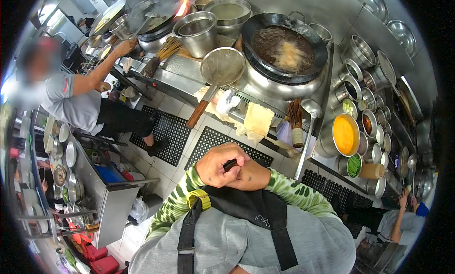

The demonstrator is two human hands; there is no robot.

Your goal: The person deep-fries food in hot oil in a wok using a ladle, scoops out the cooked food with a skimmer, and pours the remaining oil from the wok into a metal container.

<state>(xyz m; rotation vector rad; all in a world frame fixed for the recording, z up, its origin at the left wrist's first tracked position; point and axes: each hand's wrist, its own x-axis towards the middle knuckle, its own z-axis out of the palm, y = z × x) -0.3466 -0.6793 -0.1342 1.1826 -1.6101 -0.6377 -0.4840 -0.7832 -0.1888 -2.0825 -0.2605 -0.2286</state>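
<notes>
My left hand [215,166] is closed in front of my chest, its fingers curled around a small dark thing [230,165] that I cannot make out. My right hand [250,176] crosses against it, with its fingers hidden. Beyond them, a mesh strainer [222,66] with a wooden handle rests over the counter edge. A yellowish folded cloth [258,119], a bamboo brush [296,122] and a long-handled ladle [311,109] lie near it. Pale food [290,55] bubbles in dark oil in a large wok [247,37].
At the left, a co-worker [71,89] reaches to another wok [154,25] near a flame. Metal pots with yellow liquid [346,134] and chopped greens [354,165] stand right. Another person [403,224] is at the lower right. Black perforated mats [166,134] cover some floor.
</notes>
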